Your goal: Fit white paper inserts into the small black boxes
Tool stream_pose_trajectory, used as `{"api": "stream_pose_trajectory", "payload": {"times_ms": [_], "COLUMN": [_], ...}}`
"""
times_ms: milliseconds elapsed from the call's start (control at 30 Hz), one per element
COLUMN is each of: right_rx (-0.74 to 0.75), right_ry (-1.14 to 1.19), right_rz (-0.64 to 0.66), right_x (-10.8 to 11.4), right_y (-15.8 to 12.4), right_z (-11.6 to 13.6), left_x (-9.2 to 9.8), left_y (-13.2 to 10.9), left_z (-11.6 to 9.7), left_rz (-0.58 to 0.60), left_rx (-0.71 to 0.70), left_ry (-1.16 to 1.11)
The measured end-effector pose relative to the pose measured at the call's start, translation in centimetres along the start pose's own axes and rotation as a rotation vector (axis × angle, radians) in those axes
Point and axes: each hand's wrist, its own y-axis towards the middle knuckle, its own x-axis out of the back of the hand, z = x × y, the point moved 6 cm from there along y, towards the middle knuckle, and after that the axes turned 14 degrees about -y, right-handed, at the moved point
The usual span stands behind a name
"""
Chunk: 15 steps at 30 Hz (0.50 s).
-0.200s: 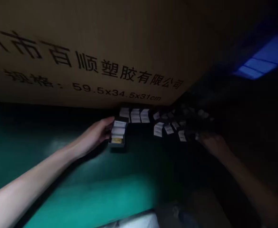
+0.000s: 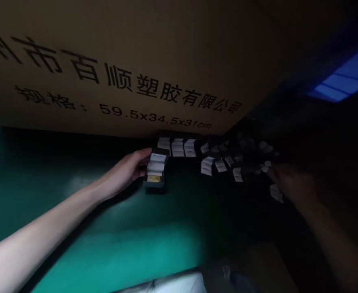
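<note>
My left hand is closed round the left side of a small dark open box. Inside it lie a folded white paper and a yellow piece. To the right, in deep shadow, my right hand has its fingers pinched at a small folded white paper slip; the dimness blurs the grip. Just below these fingers rests another folded paper. Several more folded white papers lie scattered between the two hands.
A large cardboard carton with printed characters stands along the back of the green tabletop. White folded papers sit in a row at its foot. A pale object shows at the bottom edge. The right side is very dark.
My right hand has shifted right and slightly away from the papers, uncovering a folded one below it. My left hand keeps the box; the view has swung slightly.
</note>
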Motion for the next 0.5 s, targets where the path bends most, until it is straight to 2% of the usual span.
{"api": "stream_pose_trajectory", "payload": {"times_ms": [67, 167, 233, 300, 400, 500], "right_rx": [0.005, 0.107, 0.283, 0.381, 0.355, 0.273], "right_ry": [-0.011, 0.205, 0.392, 0.52, 0.685, 0.966], "right_rz": [-0.179, -0.343, -0.316, -0.322, -0.247, -0.185], "right_x": [3.2, 8.8, 11.8, 14.1, 14.9, 14.2], "right_y": [0.7, 1.7, 2.4, 3.4, 5.8, 8.6], "right_z": [1.5, 7.3, 13.1, 18.1, 22.7, 24.0], "left_x": [-0.1, -0.2, -0.1, 0.3, 1.2, 2.1], "left_y": [-0.1, 0.0, 0.1, 0.3, 0.5, 0.6], "left_z": [-0.2, -0.4, -0.4, -0.4, -0.8, -1.3], "left_rz": [-0.004, -0.002, -0.003, -0.016, -0.039, -0.048], "left_rx": [-0.014, -0.03, -0.042, -0.066, -0.117, -0.151], "left_ry": [0.003, 0.004, 0.0, 0.008, 0.087, 0.132]}}
